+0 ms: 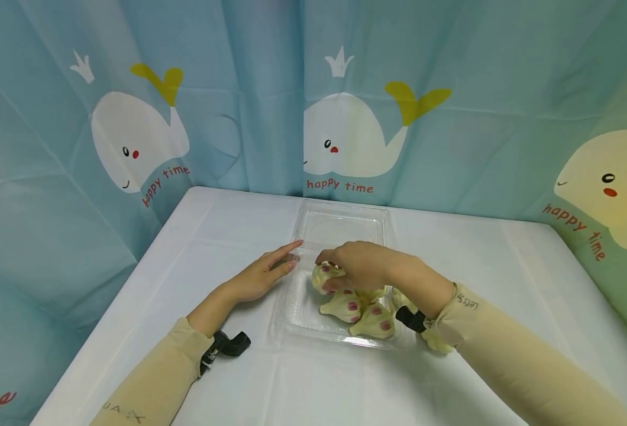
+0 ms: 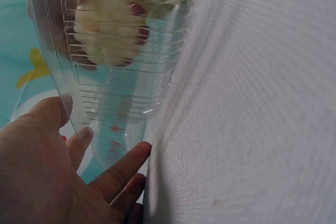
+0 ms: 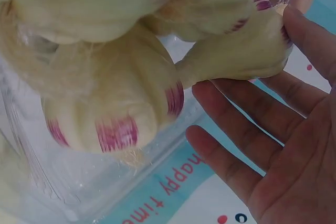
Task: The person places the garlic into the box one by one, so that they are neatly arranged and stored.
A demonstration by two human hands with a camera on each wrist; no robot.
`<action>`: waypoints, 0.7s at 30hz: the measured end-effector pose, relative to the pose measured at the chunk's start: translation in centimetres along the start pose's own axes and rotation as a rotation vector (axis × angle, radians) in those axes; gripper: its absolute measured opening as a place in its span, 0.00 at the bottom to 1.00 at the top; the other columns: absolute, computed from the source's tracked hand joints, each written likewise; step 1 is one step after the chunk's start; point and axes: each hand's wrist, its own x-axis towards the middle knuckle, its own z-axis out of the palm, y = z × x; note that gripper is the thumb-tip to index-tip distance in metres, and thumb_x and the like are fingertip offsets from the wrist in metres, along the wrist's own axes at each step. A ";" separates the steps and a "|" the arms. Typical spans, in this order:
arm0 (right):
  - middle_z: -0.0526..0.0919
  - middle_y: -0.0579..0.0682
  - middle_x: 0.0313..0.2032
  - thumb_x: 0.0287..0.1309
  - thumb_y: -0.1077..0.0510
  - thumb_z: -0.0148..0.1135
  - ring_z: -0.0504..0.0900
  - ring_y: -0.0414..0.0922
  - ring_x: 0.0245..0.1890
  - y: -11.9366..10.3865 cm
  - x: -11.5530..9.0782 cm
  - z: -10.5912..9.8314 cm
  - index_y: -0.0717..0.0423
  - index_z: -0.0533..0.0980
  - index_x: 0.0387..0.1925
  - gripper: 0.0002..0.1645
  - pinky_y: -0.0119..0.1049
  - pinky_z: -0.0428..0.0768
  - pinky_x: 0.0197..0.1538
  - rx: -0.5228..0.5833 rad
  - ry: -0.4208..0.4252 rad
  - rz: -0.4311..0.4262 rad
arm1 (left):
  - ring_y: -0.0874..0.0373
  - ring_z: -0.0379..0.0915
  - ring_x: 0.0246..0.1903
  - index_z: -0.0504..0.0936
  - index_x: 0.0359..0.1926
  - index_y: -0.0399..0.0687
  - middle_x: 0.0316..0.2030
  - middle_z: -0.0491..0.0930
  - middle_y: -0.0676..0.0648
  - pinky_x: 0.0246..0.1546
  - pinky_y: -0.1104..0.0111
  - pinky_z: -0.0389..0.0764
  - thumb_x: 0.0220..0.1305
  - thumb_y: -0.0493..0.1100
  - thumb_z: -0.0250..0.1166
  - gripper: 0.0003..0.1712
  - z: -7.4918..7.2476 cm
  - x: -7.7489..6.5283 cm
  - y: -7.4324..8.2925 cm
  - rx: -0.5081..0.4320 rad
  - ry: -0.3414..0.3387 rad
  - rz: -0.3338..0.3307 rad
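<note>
With the right hand pinching a garlic inside the box, toward its far left, the left hand, fingers extended at the left side, should steady the box lightly.

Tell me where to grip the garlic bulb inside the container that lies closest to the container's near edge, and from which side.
Grip the garlic bulb round its fat body, probably best from above. It lies on its side, neck tapering to the left, so the wide part offers most hold. Neighbouring bulbs crowd behind it, and the container has its near wall close in front.
</note>
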 end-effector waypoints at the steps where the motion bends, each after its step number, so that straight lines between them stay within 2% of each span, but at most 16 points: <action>1: 0.87 0.47 0.53 0.69 0.43 0.67 0.84 0.46 0.56 0.0 0.1 0.1 0.44 0.74 0.67 0.30 0.49 0.79 0.65 -0.003 -0.002 -0.003 | 0.50 0.61 0.77 0.53 0.83 0.65 0.77 0.64 0.44 0.77 0.47 0.61 0.83 0.57 0.49 0.34 0.0 0.0 0.0 0.000 0.000 0.001; 9: 0.88 0.47 0.52 0.69 0.43 0.66 0.85 0.45 0.54 -0.1 0.5 0.6 0.44 0.74 0.66 0.27 0.49 0.79 0.64 -0.022 -0.012 -0.005 | 0.50 0.61 0.76 0.53 0.83 0.63 0.78 0.61 0.45 0.77 0.49 0.61 0.83 0.56 0.49 0.34 0.0 0.1 0.1 -0.006 -0.002 0.017; 15: 0.88 0.47 0.54 0.70 0.46 0.66 0.84 0.45 0.57 -0.2 0.8 1.1 0.47 0.74 0.67 0.28 0.49 0.78 0.66 -0.003 -0.020 -0.016 | 0.50 0.62 0.76 0.53 0.83 0.63 0.79 0.60 0.45 0.77 0.49 0.61 0.83 0.55 0.49 0.33 0.0 0.1 0.0 -0.007 0.000 0.027; 21: 0.88 0.47 0.52 0.71 0.46 0.65 0.85 0.44 0.54 0.0 1.0 1.3 0.49 0.74 0.66 0.27 0.48 0.79 0.63 -0.004 -0.026 -0.016 | 0.50 0.61 0.76 0.53 0.83 0.64 0.79 0.60 0.45 0.77 0.49 0.62 0.83 0.55 0.49 0.33 0.1 0.1 -0.1 -0.013 0.001 0.030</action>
